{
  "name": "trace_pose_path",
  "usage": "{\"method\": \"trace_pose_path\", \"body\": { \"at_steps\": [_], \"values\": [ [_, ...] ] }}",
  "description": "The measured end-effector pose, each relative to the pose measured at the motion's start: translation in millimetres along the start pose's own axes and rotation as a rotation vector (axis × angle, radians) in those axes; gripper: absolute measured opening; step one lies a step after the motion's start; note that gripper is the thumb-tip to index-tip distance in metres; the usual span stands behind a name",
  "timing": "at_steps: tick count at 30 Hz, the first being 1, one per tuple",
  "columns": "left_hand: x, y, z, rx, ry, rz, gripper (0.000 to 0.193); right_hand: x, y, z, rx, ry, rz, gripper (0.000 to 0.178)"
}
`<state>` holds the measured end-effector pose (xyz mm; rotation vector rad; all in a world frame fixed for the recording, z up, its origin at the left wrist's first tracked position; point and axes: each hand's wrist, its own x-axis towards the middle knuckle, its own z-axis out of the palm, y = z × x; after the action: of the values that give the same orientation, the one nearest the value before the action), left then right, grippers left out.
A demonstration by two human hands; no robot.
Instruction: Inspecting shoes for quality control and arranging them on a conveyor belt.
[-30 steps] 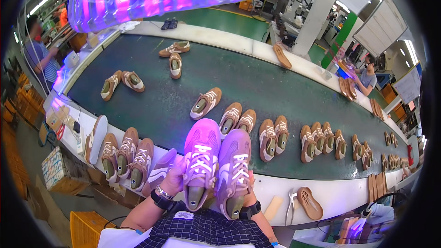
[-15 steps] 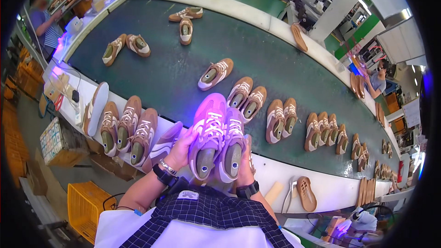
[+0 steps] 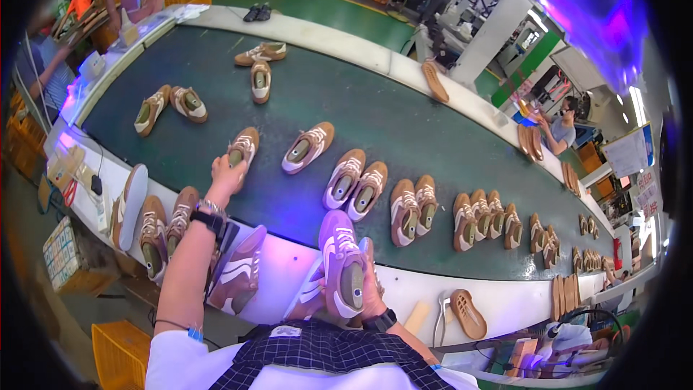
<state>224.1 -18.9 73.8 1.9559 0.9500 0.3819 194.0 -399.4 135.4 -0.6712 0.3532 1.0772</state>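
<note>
My left hand (image 3: 227, 175) reaches out over the dark green belt (image 3: 209, 130). Its fingers are closed on the heel end of a brown sneaker (image 3: 247, 143) with white laces, which is at the belt's surface. Close to my body, my right hand (image 3: 372, 296) grips a second sneaker (image 3: 339, 242), tinted purple by the light, toe pointing away from me. An insert with a round hole fills its opening. The shoe hides part of my right fingers. A sneaker lying on its side (image 3: 242, 274) is on the white ledge (image 3: 278, 267) between my arms.
Several brown sneakers stand along the belt, such as one pair (image 3: 357, 184). More sneakers (image 3: 153, 231) line the ledge left of my forearm. Pliers (image 3: 441, 318) and a tan sole (image 3: 469, 314) lie at right. A yellow crate (image 3: 119, 350) stands low left. A co-worker (image 3: 563, 130) is across the belt.
The two sneakers held together before me have been parted. My left hand has carried one forward and left to the belt; my right hand keeps the other. The view has shifted.
</note>
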Motion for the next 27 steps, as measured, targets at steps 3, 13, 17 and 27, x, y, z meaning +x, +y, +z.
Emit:
{"method": "trace_pose_path", "body": {
  "at_steps": [3, 13, 17, 27],
  "values": [
    [-32.7, 5.3, 14.4, -0.122, -0.104, 0.119, 0.057, 33.4, -19.1, -22.6, -0.073, -0.064, -0.127, 0.072],
    [-74.3, 68.8, 40.0, -0.235, -0.534, 0.008, 0.031, 230.7, -222.5, 52.7, -0.146, -0.017, -0.601, 0.045],
    [-57.5, 54.3, 52.3, -0.210, -0.420, -0.032, 0.037, 184.0, -116.1, 64.8, -0.513, -0.136, -0.247, 0.016],
    [67.2, 47.6, 168.5, 0.400, -0.136, 0.186, 0.077, 41.5, -95.1, -34.0, -0.285, -0.247, -0.106, 0.032]
  ]
}}
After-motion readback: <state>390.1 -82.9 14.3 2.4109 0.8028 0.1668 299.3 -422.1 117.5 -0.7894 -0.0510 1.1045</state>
